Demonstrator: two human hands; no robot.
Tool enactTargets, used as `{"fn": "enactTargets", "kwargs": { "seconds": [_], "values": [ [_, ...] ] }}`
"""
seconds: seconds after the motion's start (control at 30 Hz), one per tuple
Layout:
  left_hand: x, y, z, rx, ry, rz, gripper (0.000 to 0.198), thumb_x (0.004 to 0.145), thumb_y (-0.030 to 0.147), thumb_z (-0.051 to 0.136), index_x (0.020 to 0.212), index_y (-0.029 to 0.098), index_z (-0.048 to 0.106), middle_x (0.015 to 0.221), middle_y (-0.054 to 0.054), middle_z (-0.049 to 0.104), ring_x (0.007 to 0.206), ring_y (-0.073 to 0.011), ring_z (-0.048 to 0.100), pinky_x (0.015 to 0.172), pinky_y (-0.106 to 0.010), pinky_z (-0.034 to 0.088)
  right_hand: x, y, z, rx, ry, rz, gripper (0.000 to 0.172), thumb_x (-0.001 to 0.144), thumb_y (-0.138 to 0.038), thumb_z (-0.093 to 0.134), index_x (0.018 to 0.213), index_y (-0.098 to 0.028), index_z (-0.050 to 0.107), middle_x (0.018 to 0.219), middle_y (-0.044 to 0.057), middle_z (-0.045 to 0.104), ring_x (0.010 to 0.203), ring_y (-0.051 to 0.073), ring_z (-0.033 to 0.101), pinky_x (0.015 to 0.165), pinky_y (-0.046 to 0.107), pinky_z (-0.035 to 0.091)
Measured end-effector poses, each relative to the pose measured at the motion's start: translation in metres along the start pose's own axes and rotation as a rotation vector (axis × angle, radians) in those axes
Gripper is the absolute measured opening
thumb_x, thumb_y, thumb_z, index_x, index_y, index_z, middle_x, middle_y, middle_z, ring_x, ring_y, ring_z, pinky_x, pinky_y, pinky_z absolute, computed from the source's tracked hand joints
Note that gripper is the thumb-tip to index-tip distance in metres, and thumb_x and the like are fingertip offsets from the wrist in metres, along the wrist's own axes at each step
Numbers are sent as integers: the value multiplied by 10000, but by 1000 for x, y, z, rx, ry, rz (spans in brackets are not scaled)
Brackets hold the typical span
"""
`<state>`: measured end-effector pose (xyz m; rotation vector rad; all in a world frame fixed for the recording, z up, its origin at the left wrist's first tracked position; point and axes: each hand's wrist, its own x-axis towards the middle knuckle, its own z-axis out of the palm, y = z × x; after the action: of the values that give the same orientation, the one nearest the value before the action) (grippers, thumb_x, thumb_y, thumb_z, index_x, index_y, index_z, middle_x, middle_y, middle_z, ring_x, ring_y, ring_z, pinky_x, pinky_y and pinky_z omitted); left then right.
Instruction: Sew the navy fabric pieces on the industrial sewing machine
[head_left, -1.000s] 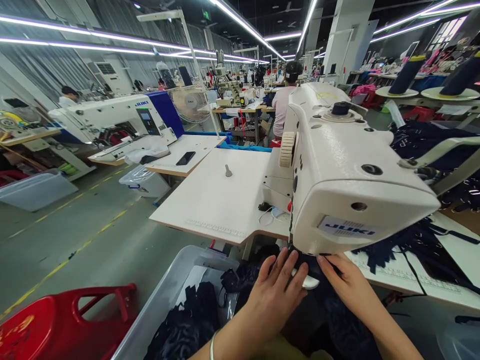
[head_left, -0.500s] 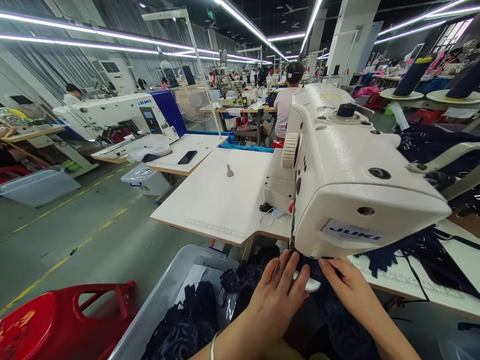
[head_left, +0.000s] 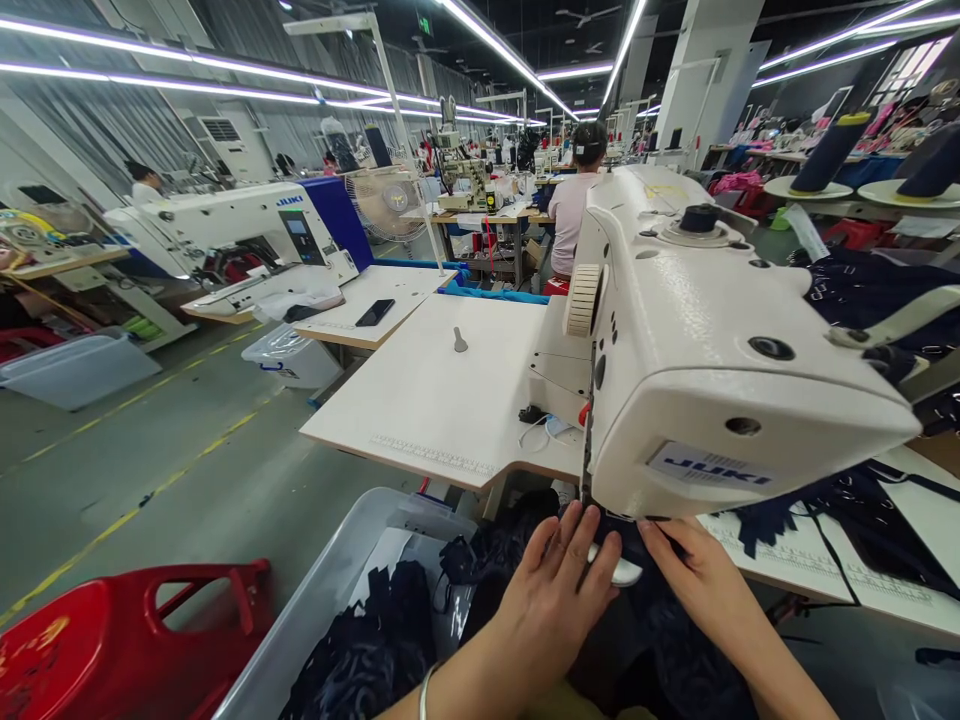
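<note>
Navy fabric (head_left: 628, 532) lies under the head of a white sewing machine (head_left: 742, 340) marked JUKI, around its narrow white bed end (head_left: 627, 572). With fingers stretched out, my left hand (head_left: 551, 590) rests on the cloth at the near left of the machine head. My right hand (head_left: 694, 565) pinches the fabric's edge between thumb and forefinger, just below the head. The needle area is hidden behind the head and my fingers. More navy cloth (head_left: 679, 640) hangs down between my forearms.
A clear plastic bin (head_left: 322, 570) of navy pieces stands below left, beside a red stool (head_left: 120, 640). On the white table (head_left: 420, 390) lies a small grey metal piece (head_left: 460, 342); a phone (head_left: 375, 313) is farther left. Navy straps (head_left: 892, 520) cover part of the right tabletop.
Both hands keep nearly the same place on the fabric. The machine head appears slightly farther right in view.
</note>
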<state>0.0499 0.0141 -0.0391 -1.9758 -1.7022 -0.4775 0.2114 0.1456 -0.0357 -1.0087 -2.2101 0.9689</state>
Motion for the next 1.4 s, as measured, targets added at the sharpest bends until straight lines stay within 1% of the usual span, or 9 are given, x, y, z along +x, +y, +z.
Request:
{"fn": "enactTargets", "kwargs": {
  "seconds": [0.1, 0.3, 0.43, 0.6, 0.73, 0.97, 1.2, 1.33, 1.4],
  "values": [
    [1, -2, 0, -51, -15, 22, 421, 955, 378, 487, 1333, 191, 486, 1431, -72, 458, 1363, -210, 350, 1135, -364, 190, 0, 0, 2, -7, 8, 3, 321, 898, -457, 474, 788, -238, 682, 836, 71, 646, 863, 253, 608, 772, 352, 512],
    [3, -1, 2, -62, -26, 17, 422, 943, 402, 509, 1321, 214, 497, 1331, -47, 550, 1295, -199, 436, 1063, -337, 281, 2, -2, 1, -17, 11, 16, 344, 894, -480, 468, 763, -238, 675, 823, 75, 650, 838, 254, 622, 736, 346, 530],
    [5, 1, 2, -70, 22, -15, 363, 948, 392, 503, 1271, 232, 546, 1297, -38, 579, 1272, -179, 455, 1028, -318, 276, 0, -4, -1, -12, 4, -10, 312, 910, -448, 469, 815, -237, 678, 889, 82, 655, 929, 257, 616, 825, 354, 519],
    [6, 2, 0, -87, 65, -23, 341, 956, 363, 491, 1261, 227, 562, 1298, -47, 585, 1234, -171, 486, 1011, -319, 248, -3, -12, 5, 43, 41, 19, 301, 904, -429, 455, 944, -241, 687, 1075, 93, 651, 1085, 267, 572, 935, 391, 479],
    [6, 6, -1, -65, 63, -48, 333, 947, 347, 513, 1254, 230, 569, 1311, -63, 574, 1245, -179, 481, 1004, -327, 242, -5, -17, 11, 66, 81, 62, 316, 882, -435, 455, 926, -230, 691, 1073, 104, 651, 1031, 267, 588, 907, 402, 490],
    [6, 7, 1, -64, 72, -47, 317, 939, 331, 528, 1235, 231, 581, 1306, -57, 576, 1237, -182, 492, 1001, -319, 253, -4, -19, 13, 78, 88, 72, 311, 884, -428, 452, 838, -233, 690, 954, 94, 652, 973, 260, 597, 844, 382, 502],
    [6, 7, 0, -49, 83, -38, 316, 941, 332, 520, 1226, 215, 588, 1300, -71, 577, 1243, -190, 482, 988, -321, 258, -5, -15, 13, 74, 88, 100, 321, 879, -434, 447, 846, -234, 695, 997, 98, 643, 1018, 268, 583, 837, 370, 504],
    [6, 7, 0, -20, 91, -18, 323, 939, 336, 524, 1227, 206, 590, 1292, -84, 580, 1243, -206, 480, 967, -330, 273, -5, -13, 13, 77, 55, 176, 346, 877, -461, 440, 859, -238, 705, 987, 95, 635, 962, 255, 600, 778, 341, 529],
    [6, 7, 0, -14, 87, -12, 328, 939, 330, 523, 1232, 198, 589, 1292, -95, 579, 1251, -215, 473, 955, -337, 278, -5, -13, 13, 78, 64, 174, 345, 876, -458, 442, 865, -240, 708, 979, 92, 635, 971, 254, 597, 805, 341, 526]
  ]
}}
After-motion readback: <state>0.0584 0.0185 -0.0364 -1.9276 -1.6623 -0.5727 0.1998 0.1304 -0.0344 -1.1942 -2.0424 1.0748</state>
